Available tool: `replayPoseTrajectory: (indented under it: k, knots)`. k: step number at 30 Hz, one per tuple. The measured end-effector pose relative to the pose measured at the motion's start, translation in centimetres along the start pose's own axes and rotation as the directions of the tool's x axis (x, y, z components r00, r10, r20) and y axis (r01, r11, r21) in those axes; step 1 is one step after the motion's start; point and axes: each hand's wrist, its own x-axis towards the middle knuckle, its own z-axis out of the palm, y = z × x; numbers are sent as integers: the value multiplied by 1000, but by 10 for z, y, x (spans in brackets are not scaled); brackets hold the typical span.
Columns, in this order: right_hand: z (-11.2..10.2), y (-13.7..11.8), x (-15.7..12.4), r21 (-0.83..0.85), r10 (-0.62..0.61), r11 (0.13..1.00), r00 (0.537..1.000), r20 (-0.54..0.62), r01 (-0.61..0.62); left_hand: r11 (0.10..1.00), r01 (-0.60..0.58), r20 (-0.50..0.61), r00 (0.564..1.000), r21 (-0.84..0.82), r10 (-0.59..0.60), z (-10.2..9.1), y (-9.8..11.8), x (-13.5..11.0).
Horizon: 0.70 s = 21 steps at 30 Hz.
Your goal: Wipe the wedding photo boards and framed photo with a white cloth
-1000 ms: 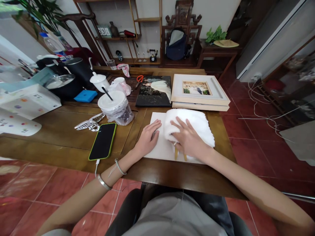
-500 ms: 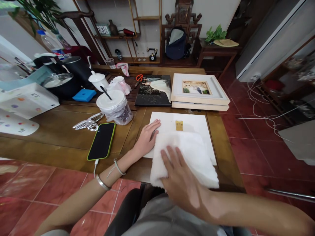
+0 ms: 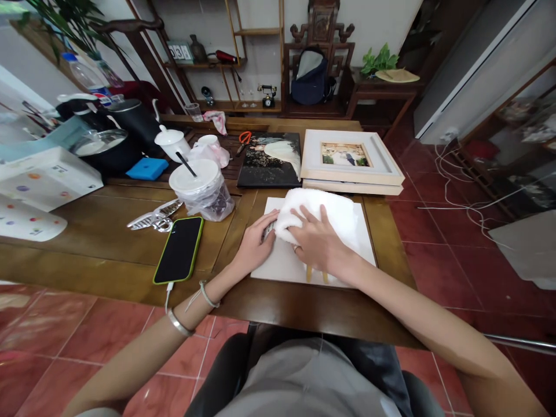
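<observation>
Right hand on cloth, left hand across panel edge; table room (rightward)

Two hands — one white cloth, one board — one phone.

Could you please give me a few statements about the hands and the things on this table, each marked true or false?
1. The right hand lies on the white cloth. True.
2. The left hand is at the right edge of the white board. False: the left hand is at the left edge.
3. The phone lies screen down. False: the phone lies screen up, with a cable plugged in.
4. The orange-handled scissors lie to the left of the framed picture. True.
5. The lidded cup has no straw. False: a black straw sticks out of the lidded cup.
</observation>
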Motion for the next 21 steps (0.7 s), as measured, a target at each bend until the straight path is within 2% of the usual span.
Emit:
replayPoseTrajectory:
  k: [4,8,11,14,16,18,21]
  knots:
    - [9,-18,-4,-79,13,997,1000,-16,-14,1000,4,-10,1000,16,-4,1,1,-1]
    - [11,-59,-39,-125,-93,988,995,-49,86,999,-4,20,1000,54,3,1,1,-2]
    - [8,-71,-64,-17,-194,981,981,-8,194,997,-46,51,998,61,43,0,1,-2]
    - [4,-49,-72,119,-247,963,969,24,242,996,-50,58,997,68,46,0,1,-2]
    - [1,-23,-65,173,-252,952,967,-27,253,996,-39,54,998,78,35,0,2,-2]
    - [-4,2,-48,206,-205,953,973,-103,222,995,-38,38,999,95,35,1,4,-1]
    - [-18,23,-9,216,-116,969,993,-30,120,991,-42,20,999,125,39,2,7,0]
